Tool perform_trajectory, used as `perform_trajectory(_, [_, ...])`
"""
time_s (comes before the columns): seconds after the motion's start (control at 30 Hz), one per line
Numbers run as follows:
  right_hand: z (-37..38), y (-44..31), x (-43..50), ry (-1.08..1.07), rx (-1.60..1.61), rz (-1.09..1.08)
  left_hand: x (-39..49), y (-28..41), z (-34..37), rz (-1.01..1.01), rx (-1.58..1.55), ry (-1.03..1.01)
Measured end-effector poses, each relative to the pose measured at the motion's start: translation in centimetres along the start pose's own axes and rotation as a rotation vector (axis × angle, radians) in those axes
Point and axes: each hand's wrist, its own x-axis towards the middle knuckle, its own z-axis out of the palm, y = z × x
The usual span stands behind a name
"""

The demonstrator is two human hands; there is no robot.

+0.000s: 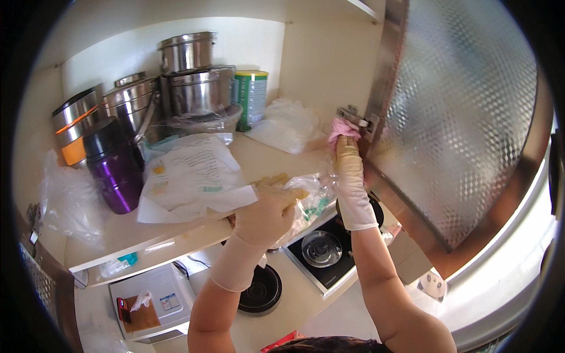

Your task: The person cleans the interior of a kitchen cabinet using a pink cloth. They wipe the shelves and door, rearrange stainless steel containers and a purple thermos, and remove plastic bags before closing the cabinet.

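My right hand (348, 172), in a pale rubber glove, presses a pink cloth (343, 130) against the cabinet's right side, just below the metal hinge (351, 114). My left hand (267, 207), gloved too, grips a clear plastic bag (311, 200) with green print at the shelf's front edge. What the bag contains is hard to make out. Beside my left wrist, a white printed paper or plastic sheet (194, 176) lies on the cabinet shelf (260, 150). A bunched white plastic bag (287, 125) rests on the shelf left of the cloth.
The textured glass door (459, 110) stands open at right. Stainless steel pots (198, 90), a green canister (251, 99) and a purple flask (114, 172) fill the shelf's left and back. Below are a cooktop with a glass lid (322, 248), a black round pan (262, 291) and a white appliance (154, 295).
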Motion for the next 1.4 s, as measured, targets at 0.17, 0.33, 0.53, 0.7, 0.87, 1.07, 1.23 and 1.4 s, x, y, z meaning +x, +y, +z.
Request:
perform_trajectory(0.17, [3.2,-1.7,2.2,-0.180,0.416,0.006,-0.2,0.3,-0.1,-0.132,-0.019,-0.082])
perform_trajectory(0.33, [-2.9,1.9,-1.4,0.126,0.851,-0.075,-0.2,0.4,-0.9,-0.156,0.001,-0.106])
perform_trajectory(0.53, [-11.2,9.5,-12.4,0.267,1.302,0.004,-0.2,1.2,-0.5,-0.237,-0.081,-0.136])
perform_trajectory(0.7, [-19.3,16.3,-17.5,0.244,1.263,-0.112,0.5,3.2,-1.9,-0.348,-0.177,-0.176])
perform_trajectory(0.87, [-15.4,19.0,-28.5,-0.087,1.591,-0.009,0.9,4.9,-1.1,-0.343,-0.286,-0.165])
perform_trajectory(1.07, [-14.8,19.2,-32.8,-0.304,1.984,0.336,3.9,7.8,-0.9,-0.259,-0.256,0.320])
perform_trajectory(1.23, [-13.8,20.0,-33.4,-0.358,1.977,0.355,11.3,6.9,-0.4,-0.135,0.083,0.541])
perform_trajectory(1.4, [-12.1,20.2,-35.5,-0.417,2.052,0.317,18.2,1.7,3.8,-0.230,0.382,0.561])
